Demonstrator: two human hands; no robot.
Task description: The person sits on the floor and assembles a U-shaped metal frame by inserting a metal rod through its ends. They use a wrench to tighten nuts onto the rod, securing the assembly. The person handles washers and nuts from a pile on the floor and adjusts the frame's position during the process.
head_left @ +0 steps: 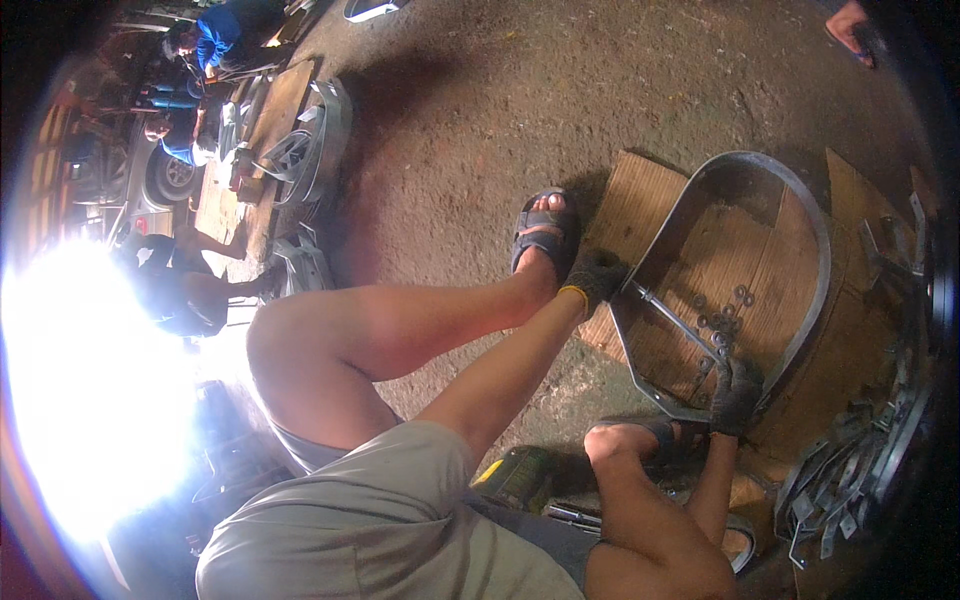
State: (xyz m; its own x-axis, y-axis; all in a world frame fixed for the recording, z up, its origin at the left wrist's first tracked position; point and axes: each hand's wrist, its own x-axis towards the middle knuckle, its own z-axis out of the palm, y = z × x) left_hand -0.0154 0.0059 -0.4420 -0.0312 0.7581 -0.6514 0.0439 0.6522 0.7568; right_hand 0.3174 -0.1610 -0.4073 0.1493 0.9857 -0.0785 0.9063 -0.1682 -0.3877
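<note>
A large rounded loop of flat metal band (828,250) stands on edge on wooden boards in front of me. My left hand (600,278), in a dark glove with a yellow cuff, is closed on the loop's left side. From there a thin metal rod (675,318) runs slantwise inside the loop toward my right hand (738,395). That hand, also dark-gloved, has its fingers closed at the rod's lower end, inside the loop's near right part; its fingertips are partly hidden. Right beside those fingers lies a small pile of round nuts or washers (722,318) on the board.
Bent metal strips (835,480) lie heaped at the lower right. A dark green tool with a yellow mark (515,478) lies between my legs. My sandalled foot (545,235) is beside the board (640,195). People work by a wooden bench (280,110) at the upper left, near bright glare.
</note>
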